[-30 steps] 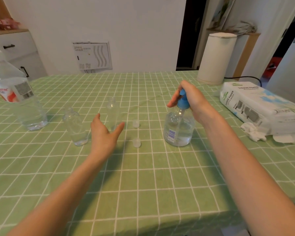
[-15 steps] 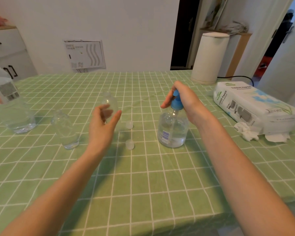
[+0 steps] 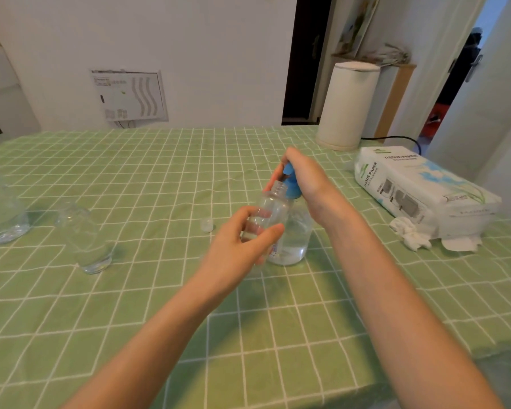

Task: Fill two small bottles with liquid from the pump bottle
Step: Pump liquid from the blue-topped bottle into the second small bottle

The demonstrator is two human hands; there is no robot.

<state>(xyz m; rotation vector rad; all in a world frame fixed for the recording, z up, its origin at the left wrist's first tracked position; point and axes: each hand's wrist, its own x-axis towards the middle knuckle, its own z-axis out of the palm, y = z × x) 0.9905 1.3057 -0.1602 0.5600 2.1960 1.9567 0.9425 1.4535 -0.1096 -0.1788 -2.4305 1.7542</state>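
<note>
My left hand [image 3: 242, 246] grips a small clear bottle [image 3: 270, 211], uncapped, and holds it up with its open neck just under the blue pump head [image 3: 291, 184] of the clear pump bottle [image 3: 295, 240]. My right hand [image 3: 304, 178] is closed over that pump head. The pump bottle stands on the green checked tablecloth and holds some clear liquid. A second small clear bottle [image 3: 84, 237] stands uncapped to the left. One small clear cap [image 3: 206, 225] lies on the cloth between them.
A large water bottle [image 3: 0, 214] stands at the far left edge. A tissue paper pack [image 3: 419, 187] with crumpled tissues [image 3: 410, 234] lies at the right, and a white cylinder [image 3: 348, 104] stands behind it. The table's front edge is close below my arms.
My left hand closed on the small bottle, lifted it and carried it right to the pump's spout. My right hand stayed on the pump head. The camera turned slightly left.
</note>
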